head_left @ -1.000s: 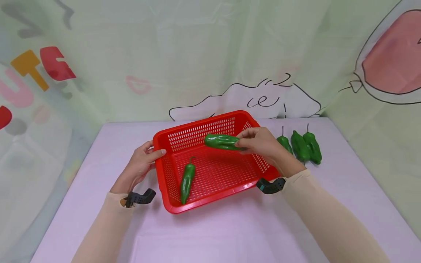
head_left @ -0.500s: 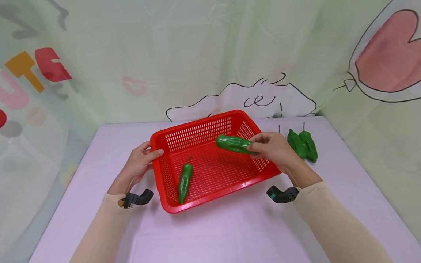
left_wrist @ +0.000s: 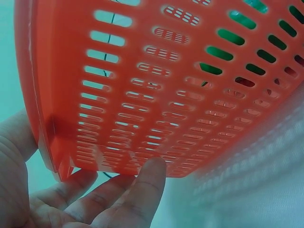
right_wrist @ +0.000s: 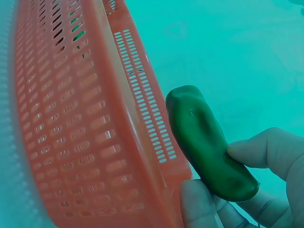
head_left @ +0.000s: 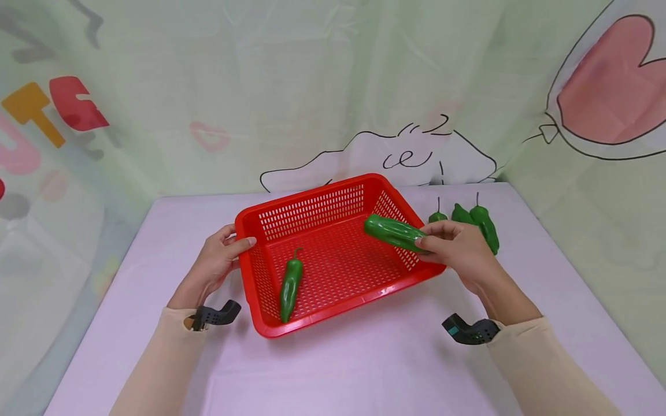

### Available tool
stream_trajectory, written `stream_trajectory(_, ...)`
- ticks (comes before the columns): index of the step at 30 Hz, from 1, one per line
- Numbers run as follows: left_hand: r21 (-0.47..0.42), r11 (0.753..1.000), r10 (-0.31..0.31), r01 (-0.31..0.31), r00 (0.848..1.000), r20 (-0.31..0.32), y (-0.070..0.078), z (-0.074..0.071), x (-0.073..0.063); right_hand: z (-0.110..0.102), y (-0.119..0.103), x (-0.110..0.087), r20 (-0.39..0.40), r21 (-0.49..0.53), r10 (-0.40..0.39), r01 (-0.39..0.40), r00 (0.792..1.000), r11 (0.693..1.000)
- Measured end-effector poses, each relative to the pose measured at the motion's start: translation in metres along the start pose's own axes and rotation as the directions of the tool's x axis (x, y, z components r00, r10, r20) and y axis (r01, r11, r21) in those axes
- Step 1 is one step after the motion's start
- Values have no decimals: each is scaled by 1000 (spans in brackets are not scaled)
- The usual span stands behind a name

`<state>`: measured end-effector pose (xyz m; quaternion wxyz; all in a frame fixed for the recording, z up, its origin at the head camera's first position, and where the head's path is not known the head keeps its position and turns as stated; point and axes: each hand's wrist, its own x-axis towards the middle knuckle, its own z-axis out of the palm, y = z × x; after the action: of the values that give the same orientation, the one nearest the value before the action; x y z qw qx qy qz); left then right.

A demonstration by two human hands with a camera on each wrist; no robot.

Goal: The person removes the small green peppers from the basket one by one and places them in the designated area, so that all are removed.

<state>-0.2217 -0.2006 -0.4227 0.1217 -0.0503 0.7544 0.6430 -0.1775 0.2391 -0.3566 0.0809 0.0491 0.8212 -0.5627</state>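
Note:
My left hand (head_left: 217,261) grips the left rim of a red plastic basket (head_left: 340,315), thumb over the rim and fingers beneath, as the left wrist view also shows. The basket is tilted, its left end nearer me. Inside, along its left end, lies one green pepper (head_left: 291,289) with a curved stem. With thumb and fingertips, my right hand (head_left: 463,251) pinches one end of a thick green pepper (head_left: 391,232) above the basket's right side. In the right wrist view this held pepper (right_wrist: 204,142) is beside the basket's rim, its blunt end pointing up.
Several more green peppers (head_left: 486,228) lie on the pale table (head_left: 343,375) right of the basket, partly hidden by my right hand. A printed cloth (head_left: 312,75) hangs behind the table and along both sides.
My right hand has moved right and slightly toward me, carrying the pepper from over the basket's middle to its right side. My left hand keeps its grip on the rim.

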Motion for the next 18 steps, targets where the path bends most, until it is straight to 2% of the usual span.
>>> stream_trajectory(10, -9, 1000, 0, 0, 1000, -3, 1, 1, -1, -11, 15, -18, -54, 56, -33, 36, 998, 998)
stream_trajectory(15, -8, 1000, 0, 0, 1000, -5, 1, 1, -1, -16, 24, -27, -107, 60, -15, 21, 994, 998)
stream_trajectory(18, -11, 1000, 0, 0, 1000, -3, 0, 0, -1, -21, 31, -34, -130, 100, -5, 18, 991, 995)
